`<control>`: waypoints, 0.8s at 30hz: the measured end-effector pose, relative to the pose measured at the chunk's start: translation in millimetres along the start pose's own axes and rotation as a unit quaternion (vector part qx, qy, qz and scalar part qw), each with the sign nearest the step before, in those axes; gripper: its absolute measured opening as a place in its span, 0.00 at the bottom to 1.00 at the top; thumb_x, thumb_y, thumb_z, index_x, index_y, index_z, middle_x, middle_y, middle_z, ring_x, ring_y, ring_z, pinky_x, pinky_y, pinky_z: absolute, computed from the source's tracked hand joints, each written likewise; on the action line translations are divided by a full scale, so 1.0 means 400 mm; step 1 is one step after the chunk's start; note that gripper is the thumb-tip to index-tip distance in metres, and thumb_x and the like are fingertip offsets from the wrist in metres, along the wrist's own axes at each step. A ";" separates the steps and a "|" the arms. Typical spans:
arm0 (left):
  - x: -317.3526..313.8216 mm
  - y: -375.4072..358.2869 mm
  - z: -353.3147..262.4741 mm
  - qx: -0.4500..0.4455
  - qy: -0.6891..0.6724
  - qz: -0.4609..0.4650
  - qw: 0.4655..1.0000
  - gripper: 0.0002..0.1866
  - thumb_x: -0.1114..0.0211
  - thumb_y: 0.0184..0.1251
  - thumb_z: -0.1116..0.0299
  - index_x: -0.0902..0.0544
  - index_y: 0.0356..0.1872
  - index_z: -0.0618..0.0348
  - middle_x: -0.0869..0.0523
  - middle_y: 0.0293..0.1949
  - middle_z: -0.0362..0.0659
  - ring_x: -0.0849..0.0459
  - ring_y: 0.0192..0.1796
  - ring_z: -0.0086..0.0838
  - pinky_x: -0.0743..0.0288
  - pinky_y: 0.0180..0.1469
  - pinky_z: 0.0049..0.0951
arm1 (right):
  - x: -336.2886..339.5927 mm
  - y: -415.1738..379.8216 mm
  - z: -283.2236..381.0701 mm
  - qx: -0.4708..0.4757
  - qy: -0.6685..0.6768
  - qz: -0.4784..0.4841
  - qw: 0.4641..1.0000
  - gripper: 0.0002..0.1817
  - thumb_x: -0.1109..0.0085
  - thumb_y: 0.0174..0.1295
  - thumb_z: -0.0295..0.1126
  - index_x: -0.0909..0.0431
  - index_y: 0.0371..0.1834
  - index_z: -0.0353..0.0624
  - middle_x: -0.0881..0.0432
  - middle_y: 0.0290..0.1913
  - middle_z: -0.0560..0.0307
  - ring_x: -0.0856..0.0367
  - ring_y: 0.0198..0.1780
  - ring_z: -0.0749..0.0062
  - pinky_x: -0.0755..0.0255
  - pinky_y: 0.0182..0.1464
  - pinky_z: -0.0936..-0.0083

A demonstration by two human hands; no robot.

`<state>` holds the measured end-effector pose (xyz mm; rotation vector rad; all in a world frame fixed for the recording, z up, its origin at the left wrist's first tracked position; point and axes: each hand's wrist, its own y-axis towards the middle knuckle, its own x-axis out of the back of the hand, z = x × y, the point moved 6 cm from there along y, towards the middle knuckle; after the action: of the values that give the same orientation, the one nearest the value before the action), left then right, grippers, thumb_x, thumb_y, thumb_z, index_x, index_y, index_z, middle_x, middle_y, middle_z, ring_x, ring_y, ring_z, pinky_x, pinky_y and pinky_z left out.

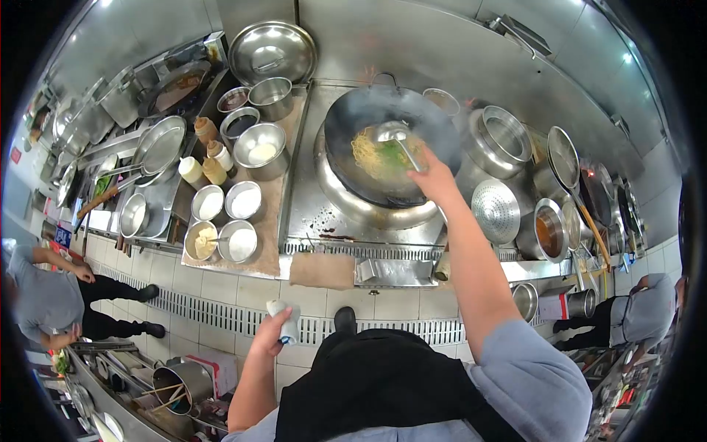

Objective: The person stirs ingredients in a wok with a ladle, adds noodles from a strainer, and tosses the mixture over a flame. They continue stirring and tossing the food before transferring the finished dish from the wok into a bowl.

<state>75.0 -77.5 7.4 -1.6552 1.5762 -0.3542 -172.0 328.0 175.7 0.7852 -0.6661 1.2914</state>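
Note:
My right hand [433, 177] is closed around the handle of a metal ladle [392, 131], reaching over a large dark wok [353, 110] on the burner. The ladle's bowl is in the wok, at the upper edge of yellow noodles [368, 153]. Bits of green vegetable [394, 155] lie among the noodles, and a light haze hangs over them. Down at the left, away from the stove, my left hand [274, 329] grips a folded pale cloth [289, 322]. The wok's far loop handle [384, 76] has nothing on it.
Left of the wok stand metal bowls of white seasonings [241, 241], squeeze bottles [193, 171] and a dark sauce pot [240, 124]. A perforated strainer [495, 211] and a pot of reddish-brown liquid [546, 232] are at right. Other people [48, 295] stand at both sides.

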 end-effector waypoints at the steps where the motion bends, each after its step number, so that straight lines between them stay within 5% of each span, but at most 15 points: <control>1: -0.013 0.016 -0.010 0.003 0.000 0.001 1.000 0.21 0.33 0.61 0.59 0.26 0.49 0.62 0.20 0.36 0.39 0.21 0.36 0.24 0.27 0.36 0.27 | 0.006 -0.031 -0.014 -0.021 -0.003 -0.006 1.000 0.39 0.36 0.52 0.32 0.41 0.69 0.44 0.22 0.48 0.42 0.22 0.49 0.52 0.25 0.48 0.60; 5: -0.149 0.094 -0.052 0.000 -0.021 0.087 0.996 0.19 0.34 0.62 0.59 0.25 0.49 0.60 0.19 0.37 0.40 0.20 0.36 0.24 0.26 0.35 0.27 | -0.037 -0.179 -0.088 0.028 -0.369 -0.035 0.928 0.32 0.49 0.60 0.26 0.43 0.70 0.47 0.23 0.43 0.41 0.20 0.45 0.49 0.24 0.46 0.59; 6: -0.209 0.111 -0.061 0.015 -0.009 0.141 0.990 0.19 0.35 0.63 0.59 0.24 0.48 0.60 0.18 0.38 0.40 0.20 0.37 0.25 0.26 0.36 0.27 | -0.029 -0.168 -0.120 0.026 -0.370 -0.038 0.928 0.32 0.49 0.60 0.26 0.43 0.70 0.47 0.23 0.43 0.41 0.20 0.45 0.49 0.24 0.46 0.59; 8: -0.317 0.166 -0.073 -0.003 0.002 0.148 0.989 0.19 0.36 0.65 0.57 0.24 0.48 0.60 0.18 0.38 0.40 0.19 0.37 0.25 0.24 0.38 0.28 | -0.018 -0.149 -0.227 -0.138 -0.288 0.054 0.946 0.29 0.49 0.61 0.31 0.39 0.68 0.50 0.23 0.47 0.39 0.20 0.46 0.43 0.24 0.47 0.56; 12: -0.541 0.269 -0.090 0.036 -0.061 0.240 0.968 0.25 0.43 0.68 0.46 0.24 0.48 0.59 0.17 0.40 0.42 0.18 0.38 0.28 0.23 0.39 0.30 | 0.153 -0.203 -0.082 -0.107 -0.231 0.050 0.966 0.26 0.54 0.66 0.33 0.40 0.69 0.53 0.20 0.38 0.38 0.19 0.43 0.44 0.25 0.45 0.56; 16: -0.690 0.318 -0.145 0.053 -0.004 0.266 0.962 0.29 0.51 0.66 0.35 0.23 0.48 0.51 0.17 0.39 0.41 0.17 0.37 0.31 0.22 0.31 0.41 | 0.169 -0.243 -0.181 -0.053 -0.102 0.094 0.989 0.26 0.53 0.66 0.38 0.39 0.69 0.57 0.19 0.39 0.36 0.21 0.46 0.42 0.28 0.48 0.54; 19: -0.760 0.360 -0.176 0.051 0.010 0.178 0.983 0.25 0.48 0.66 0.38 0.23 0.42 0.50 0.17 0.33 0.39 0.17 0.29 0.31 0.22 0.24 0.36 | 0.118 -0.221 -0.197 -0.103 -0.145 0.102 0.979 0.25 0.54 0.67 0.40 0.38 0.69 0.57 0.19 0.42 0.39 0.21 0.47 0.44 0.29 0.50 0.54; 20: -0.786 0.379 -0.183 0.053 0.003 0.191 0.980 0.17 0.44 0.67 0.47 0.22 0.39 0.50 0.17 0.29 0.40 0.18 0.28 0.31 0.23 0.24 0.34 | 0.105 -0.212 -0.187 -0.160 -0.183 0.105 0.964 0.25 0.54 0.67 0.40 0.37 0.69 0.56 0.18 0.42 0.40 0.21 0.47 0.45 0.28 0.50 0.54; 22: -0.828 0.396 -0.204 0.043 -0.017 0.127 0.991 0.08 0.42 0.65 0.59 0.23 0.36 0.49 0.19 0.27 0.39 0.19 0.29 0.30 0.26 0.25 0.32 | 0.125 -0.216 -0.177 -0.157 -0.214 0.125 0.956 0.25 0.56 0.68 0.40 0.38 0.68 0.55 0.18 0.43 0.43 0.21 0.48 0.47 0.27 0.50 0.55; 24: -0.827 0.548 -0.121 0.049 -0.070 0.165 0.983 0.03 0.45 0.63 0.67 0.25 0.37 0.48 0.20 0.26 0.40 0.21 0.26 0.30 0.29 0.21 0.30 | 0.171 -0.246 -0.206 -0.102 -0.151 0.183 0.966 0.24 0.55 0.67 0.40 0.35 0.67 0.54 0.18 0.46 0.44 0.21 0.49 0.47 0.28 0.51 0.56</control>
<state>-172.9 235.5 -10.1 -1.2869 1.6633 -0.1356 -63.7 425.0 169.7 0.7159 -1.2148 1.4171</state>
